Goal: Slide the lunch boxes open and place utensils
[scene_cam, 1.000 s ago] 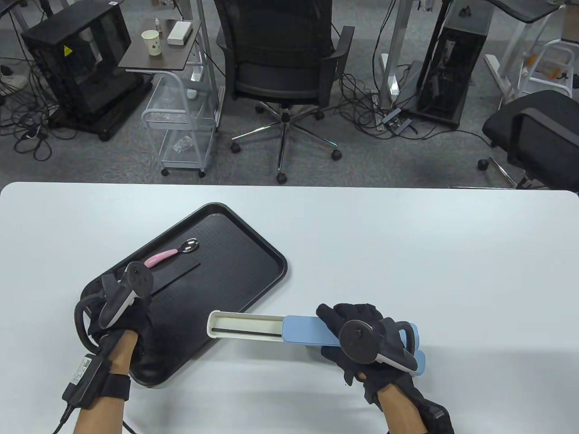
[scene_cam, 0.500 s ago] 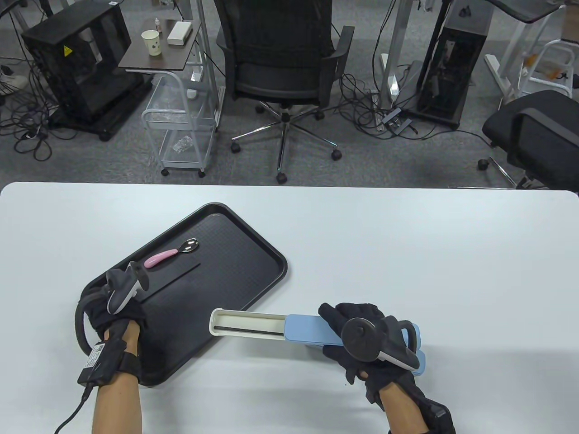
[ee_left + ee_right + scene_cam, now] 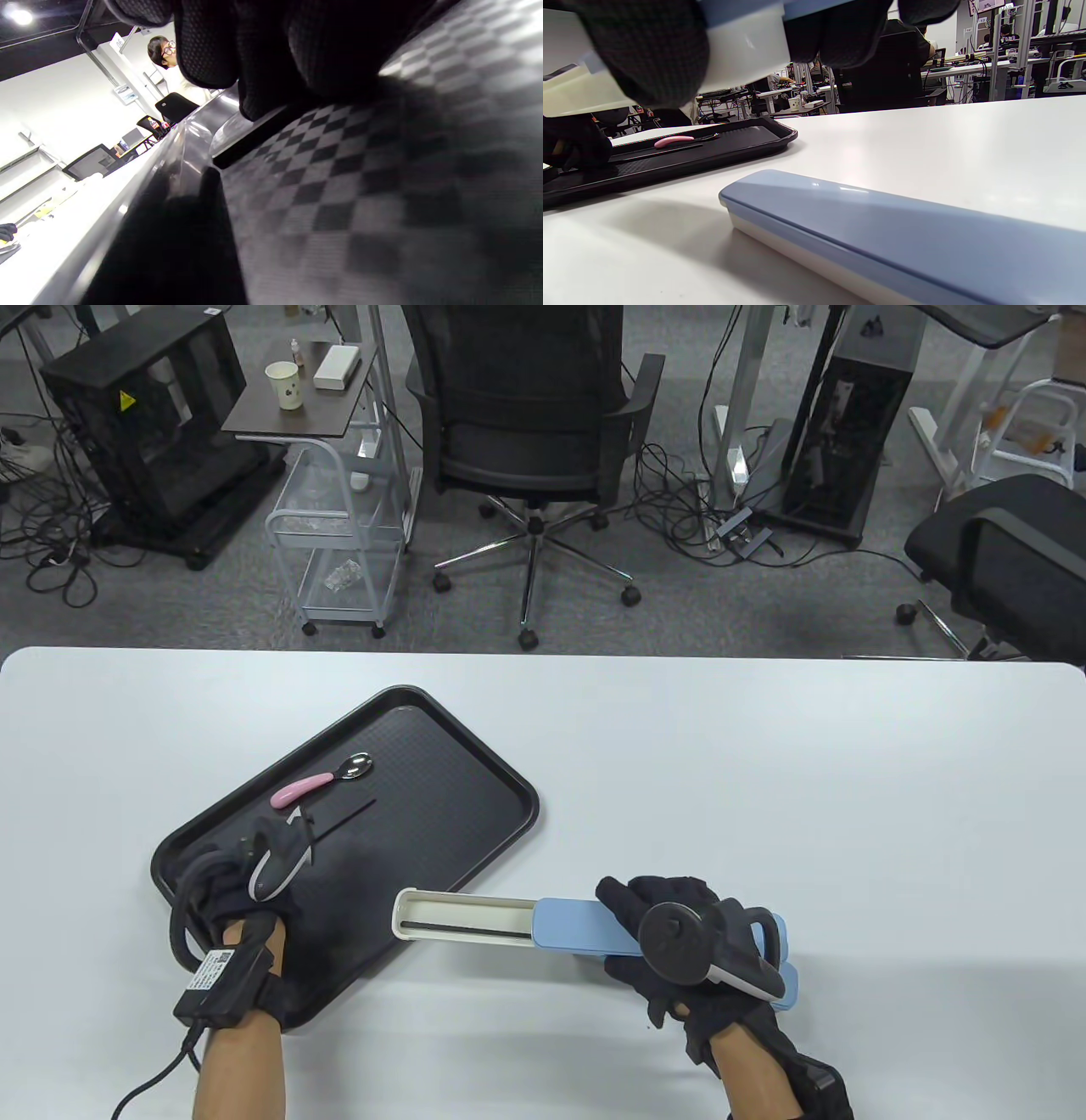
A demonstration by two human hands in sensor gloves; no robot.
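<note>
Lunch box (image 3: 475, 918): held lifted by the right hand, near centre of the table; long axis runs left-right; blue lid (image 3: 577, 931) slid right, white tray end open toward the left, one dark stick already lying inside.
Table (image 3: 764, 780): white, carries everything.
Black tray (image 3: 475, 789): left of centre, angled, its near-right edge passing under the open box end.
Second lunch box (image 3: 903, 237): closed, blue lid on, lying on the table under the right hand.
Right hand (image 3: 679, 950): wrapped around the lidded right part of the open box, holding it up.
Left hand (image 3: 246, 891): low over the near-left part of the tray, fingers (image 3: 263, 55) down at the tray floor; whether they pinch anything, cannot tell.
Chopstick (image 3: 344, 819): thin, black, on the tray just far-right of the left hand, pointing far-right.
Spoon (image 3: 322, 780): pink handle, metal bowl, just beyond the chopstick.
Key relation: open box mouth lies right of the left hand, the nearer one; utensils likely must turn to the box's left-right axis.
</note>
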